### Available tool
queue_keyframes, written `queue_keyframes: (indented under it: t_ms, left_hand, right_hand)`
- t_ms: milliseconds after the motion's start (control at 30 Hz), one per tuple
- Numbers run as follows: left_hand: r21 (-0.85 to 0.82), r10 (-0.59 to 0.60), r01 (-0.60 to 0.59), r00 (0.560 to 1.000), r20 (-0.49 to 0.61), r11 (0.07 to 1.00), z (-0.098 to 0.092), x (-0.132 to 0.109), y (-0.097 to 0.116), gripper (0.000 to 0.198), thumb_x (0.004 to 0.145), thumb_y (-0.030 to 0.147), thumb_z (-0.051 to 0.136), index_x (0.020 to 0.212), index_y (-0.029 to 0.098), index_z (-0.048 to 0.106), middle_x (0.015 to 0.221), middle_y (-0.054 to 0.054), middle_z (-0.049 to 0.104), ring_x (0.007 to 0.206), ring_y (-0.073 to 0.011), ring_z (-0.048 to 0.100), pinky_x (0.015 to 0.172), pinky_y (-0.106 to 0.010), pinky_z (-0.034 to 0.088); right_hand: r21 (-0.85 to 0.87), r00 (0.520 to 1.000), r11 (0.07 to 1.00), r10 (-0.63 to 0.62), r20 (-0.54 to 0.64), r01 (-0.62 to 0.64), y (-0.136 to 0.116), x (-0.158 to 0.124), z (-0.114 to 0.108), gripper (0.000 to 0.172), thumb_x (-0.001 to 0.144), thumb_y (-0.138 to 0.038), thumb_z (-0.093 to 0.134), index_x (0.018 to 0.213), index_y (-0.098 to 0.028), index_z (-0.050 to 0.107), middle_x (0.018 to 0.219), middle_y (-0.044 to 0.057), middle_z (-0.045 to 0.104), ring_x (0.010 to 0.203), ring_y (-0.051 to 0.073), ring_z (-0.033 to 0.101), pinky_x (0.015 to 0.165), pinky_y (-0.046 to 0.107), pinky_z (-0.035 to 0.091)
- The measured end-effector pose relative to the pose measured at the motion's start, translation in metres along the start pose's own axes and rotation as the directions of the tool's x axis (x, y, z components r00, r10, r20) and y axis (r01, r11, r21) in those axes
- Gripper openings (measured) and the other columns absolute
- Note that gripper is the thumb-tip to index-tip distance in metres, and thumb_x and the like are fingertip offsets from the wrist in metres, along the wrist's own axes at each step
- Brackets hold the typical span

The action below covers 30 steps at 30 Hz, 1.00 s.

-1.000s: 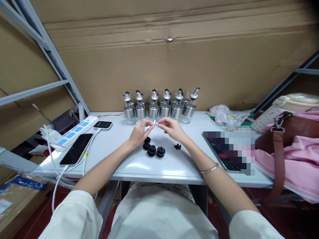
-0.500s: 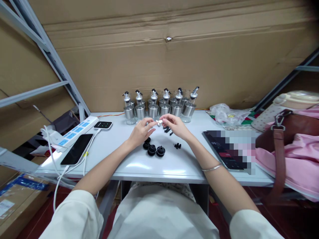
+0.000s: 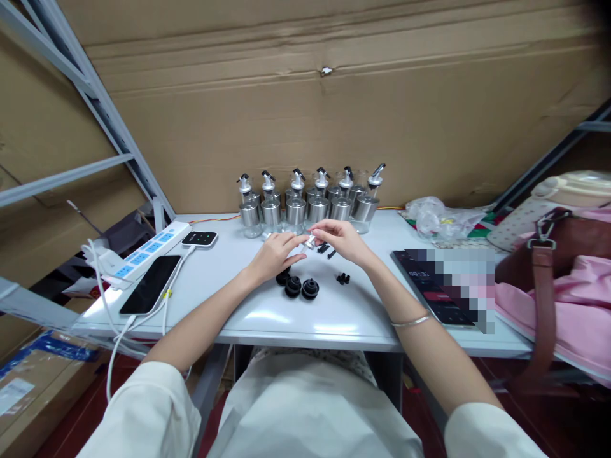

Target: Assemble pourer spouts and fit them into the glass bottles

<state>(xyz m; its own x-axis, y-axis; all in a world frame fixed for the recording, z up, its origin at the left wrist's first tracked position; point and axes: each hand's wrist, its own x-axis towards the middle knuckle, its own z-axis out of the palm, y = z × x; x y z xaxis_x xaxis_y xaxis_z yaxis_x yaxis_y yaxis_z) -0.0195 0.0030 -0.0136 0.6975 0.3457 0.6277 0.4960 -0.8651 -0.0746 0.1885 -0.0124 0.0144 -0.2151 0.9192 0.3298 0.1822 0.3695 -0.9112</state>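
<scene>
My right hand pinches a small silver-white pourer spout between thumb and fingertips. Close on its left, my left hand is open, fingers stretched out and thumb apart, with the index fingertip at the spout; whether it touches is hard to tell. Under my hands lie several black ribbed stoppers, partly hidden by the left hand. Small black caps and thin black flip levers rest beside my right hand. Behind stand glass bottles with steel sleeves, the front ones topped by silver pourers.
On the left are a power strip, a black phone and a small white device with cables. To the right lie another phone, a plastic bag and a brown-strapped pink bag. Cardboard backs the table.
The spout has turned in my right fingers, showing more of its silver body. My left thumb and fingers have straightened. The view has shifted slightly.
</scene>
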Motion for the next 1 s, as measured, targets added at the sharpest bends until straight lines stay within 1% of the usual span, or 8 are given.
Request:
queue_keyframes:
  t_ms: [100,167,300,400,533,733,833,1000]
  left_hand:
    - [-0.036,-0.009,0.009,1.000,0.009,0.999,-0.002,0.000,0.002,0.037,0.095,0.042,0.044,0.122,0.018,0.051,0.108,-0.010,0.062,0.097,-0.0210,0.060,0.081,-0.032,0.045]
    - [-0.050,-0.010,0.010,1.000,0.010,0.999,-0.003,0.001,0.003,0.036,0.095,0.041,0.044,0.122,0.018,0.050,0.112,-0.011,0.061,0.099,-0.0213,0.061,0.082,-0.033,0.045]
    - [-0.084,-0.007,0.006,1.000,-0.001,0.996,-0.004,0.001,0.005,0.034,0.094,0.040,0.046,0.121,0.019,0.049,0.113,-0.010,0.063,0.096,-0.0199,0.063,0.083,-0.033,0.046]
    - [-0.118,0.005,-0.006,1.000,-0.008,0.993,-0.004,0.001,0.006,0.032,0.094,0.037,0.046,0.121,0.018,0.048,0.109,-0.009,0.065,0.090,-0.0180,0.064,0.083,-0.033,0.047]
    - [-0.150,0.038,-0.038,0.999,-0.008,0.988,-0.004,0.001,0.007,0.032,0.094,0.032,0.046,0.122,0.017,0.045,0.105,-0.008,0.066,0.089,-0.0176,0.064,0.082,-0.032,0.047]
    - [-0.196,0.041,-0.034,0.999,0.034,0.980,-0.006,0.002,0.011,0.037,0.093,0.029,0.044,0.127,0.019,0.041,0.112,-0.009,0.063,0.091,-0.0175,0.063,0.084,-0.032,0.047]
    - [-0.199,0.050,-0.047,0.999,0.011,0.979,-0.005,0.002,0.013,0.035,0.093,0.030,0.044,0.126,0.018,0.042,0.112,-0.009,0.063,0.088,-0.0169,0.063,0.083,-0.032,0.047]
    - [-0.206,0.071,-0.072,0.997,-0.015,0.976,-0.004,0.002,0.014,0.031,0.093,0.028,0.045,0.123,0.018,0.044,0.109,-0.008,0.065,0.082,-0.0148,0.064,0.081,-0.030,0.047]
  right_hand:
    - [-0.022,0.999,1.000,-0.018,-0.035,0.017,0.000,-0.001,0.002,0.031,0.072,-0.047,0.065,0.077,-0.016,0.065,0.062,0.001,0.064,0.060,0.014,0.059,0.063,0.029,0.050]
    - [-0.020,0.998,1.000,-0.025,-0.055,0.024,0.000,-0.001,0.004,0.031,0.071,-0.048,0.066,0.073,-0.017,0.064,0.060,0.001,0.064,0.059,0.014,0.060,0.063,0.029,0.050]
    - [-0.008,0.995,1.000,-0.026,-0.101,0.025,-0.001,-0.001,0.006,0.034,0.067,-0.051,0.069,0.069,-0.017,0.062,0.058,0.001,0.064,0.057,0.015,0.060,0.062,0.030,0.050]
    - [-0.005,0.993,1.000,-0.013,-0.119,0.013,-0.001,-0.001,0.006,0.036,0.065,-0.052,0.071,0.067,-0.017,0.061,0.056,0.002,0.064,0.056,0.015,0.060,0.061,0.029,0.049]
    - [-0.010,0.994,1.000,-0.025,-0.110,0.024,-0.002,-0.002,0.007,0.039,0.064,-0.054,0.072,0.065,-0.017,0.060,0.056,0.002,0.065,0.056,0.015,0.060,0.060,0.029,0.048]
    - [0.066,0.996,0.998,-0.007,-0.086,0.012,-0.009,-0.003,0.007,0.039,0.061,-0.053,0.075,0.065,-0.017,0.061,0.054,0.001,0.064,0.054,0.014,0.060,0.060,0.029,0.050]
    - [0.095,0.998,0.995,0.008,-0.064,-0.002,-0.011,-0.003,0.006,0.039,0.058,-0.052,0.077,0.063,-0.016,0.061,0.054,0.001,0.064,0.053,0.013,0.060,0.059,0.028,0.049]
    - [0.085,0.998,0.996,0.020,-0.056,-0.015,-0.012,-0.004,0.005,0.039,0.057,-0.051,0.078,0.061,-0.016,0.061,0.054,0.001,0.064,0.053,0.013,0.060,0.057,0.027,0.048]
